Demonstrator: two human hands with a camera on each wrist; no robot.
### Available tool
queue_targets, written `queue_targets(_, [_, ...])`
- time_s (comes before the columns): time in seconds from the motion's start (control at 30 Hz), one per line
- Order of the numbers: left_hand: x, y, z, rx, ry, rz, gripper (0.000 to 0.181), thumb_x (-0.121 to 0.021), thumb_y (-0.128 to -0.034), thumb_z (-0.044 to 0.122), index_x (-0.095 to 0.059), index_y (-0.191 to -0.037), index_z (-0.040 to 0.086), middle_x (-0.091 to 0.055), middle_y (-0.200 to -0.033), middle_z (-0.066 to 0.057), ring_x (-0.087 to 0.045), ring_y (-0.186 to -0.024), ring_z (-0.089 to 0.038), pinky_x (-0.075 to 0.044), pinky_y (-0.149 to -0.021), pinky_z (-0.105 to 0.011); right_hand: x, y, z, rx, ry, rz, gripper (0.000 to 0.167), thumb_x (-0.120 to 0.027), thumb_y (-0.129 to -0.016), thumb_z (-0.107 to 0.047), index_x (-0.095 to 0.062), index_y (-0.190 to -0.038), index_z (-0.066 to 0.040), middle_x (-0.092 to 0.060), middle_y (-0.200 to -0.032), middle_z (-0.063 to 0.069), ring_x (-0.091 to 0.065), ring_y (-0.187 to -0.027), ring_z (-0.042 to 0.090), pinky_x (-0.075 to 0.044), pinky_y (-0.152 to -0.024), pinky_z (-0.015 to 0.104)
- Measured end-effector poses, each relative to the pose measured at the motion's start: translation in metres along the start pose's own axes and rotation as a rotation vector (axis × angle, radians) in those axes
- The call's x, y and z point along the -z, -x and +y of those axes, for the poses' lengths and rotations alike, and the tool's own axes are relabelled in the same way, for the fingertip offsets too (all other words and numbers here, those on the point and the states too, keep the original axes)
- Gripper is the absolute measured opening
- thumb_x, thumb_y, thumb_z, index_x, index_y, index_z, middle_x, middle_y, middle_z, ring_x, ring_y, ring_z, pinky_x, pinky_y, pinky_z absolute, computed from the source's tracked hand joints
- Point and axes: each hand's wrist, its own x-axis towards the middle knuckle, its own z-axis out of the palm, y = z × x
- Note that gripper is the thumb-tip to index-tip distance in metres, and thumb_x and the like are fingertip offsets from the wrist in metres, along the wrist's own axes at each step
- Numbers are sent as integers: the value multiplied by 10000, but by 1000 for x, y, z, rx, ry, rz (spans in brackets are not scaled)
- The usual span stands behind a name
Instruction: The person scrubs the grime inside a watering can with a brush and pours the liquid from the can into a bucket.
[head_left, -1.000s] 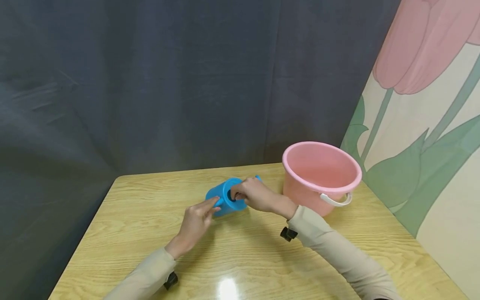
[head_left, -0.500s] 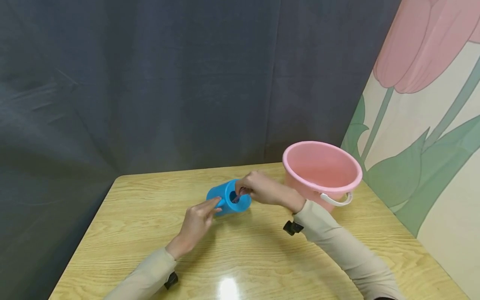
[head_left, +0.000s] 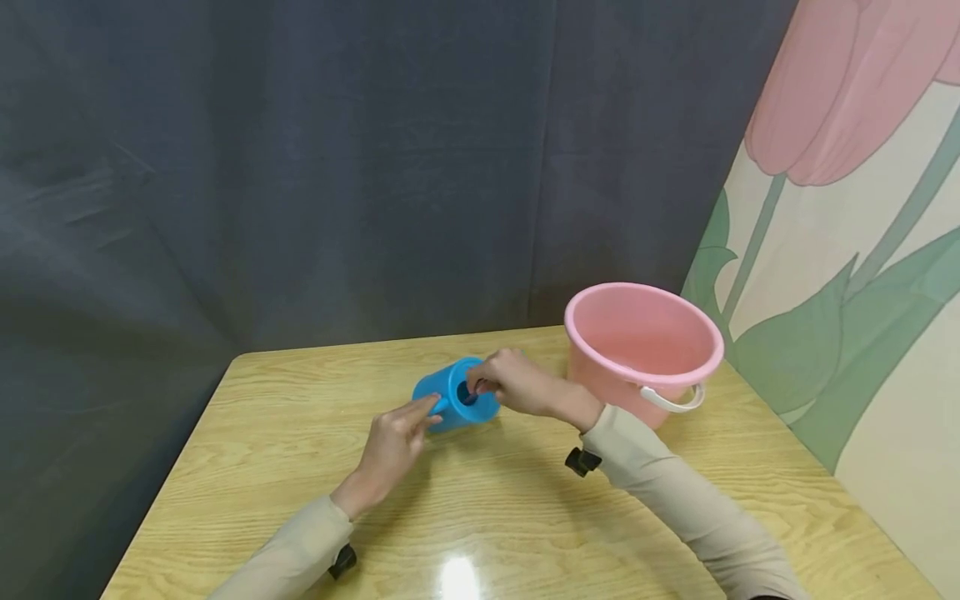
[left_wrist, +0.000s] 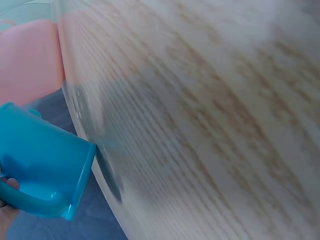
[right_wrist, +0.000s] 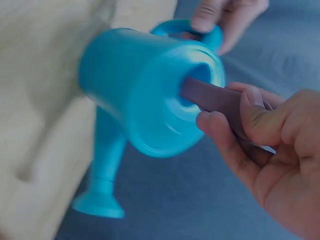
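Note:
A blue watering can [head_left: 437,386] is tilted over the table with its round opening turned toward my right hand. My left hand [head_left: 390,446] grips its handle [right_wrist: 212,37]. From its other side the spout [right_wrist: 105,165] ends in a flared rose, seen in the right wrist view. My right hand [head_left: 517,383] pinches a purplish-brown strip [right_wrist: 215,97] between thumb and fingers. The strip's far end is inside the opening and hidden there; its exact kind is unclear. Whether the can's base edge touches the table cannot be told.
To the right of the can stands a pink bucket [head_left: 581,367] with a white handle [head_left: 671,404]. The wooden table [head_left: 300,392] runs back to a dark curtain [head_left: 390,167]. A wall with painted tulips [head_left: 810,333] borders the right side.
My right hand has drawn back to the right from the can's opening, baring part of the strip, then moved slightly in again. My left hand and the can stay nearly still.

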Motion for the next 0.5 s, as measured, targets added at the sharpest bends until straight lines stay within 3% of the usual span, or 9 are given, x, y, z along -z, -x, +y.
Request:
queue_targets(0.23, [-2, 1, 1, -33, -31, -1, 467, -621, -737, -296, -677, -1156, -99, -691, -1094, -252, -736, -819, -247, -592, -675, -316, 23, -1, -8, 34, -10, -16, 263, -552, -826, 204, -696, -815, -16, -706, -775, 64, -650, -675, 205, -505, -624, 241])
queue_targets(0.5, [-2, -1, 1, -39, -23, -13, 438, -616, -745, -283, -684, -1137, -101, -693, -1083, -251, -737, -822, -234, -585, -752, -348, 11, 3, -1, 4, 17, -32, 250, -590, -825, 191, -710, -821, -28, -707, -772, 46, -612, -657, 117, -503, -615, 209])
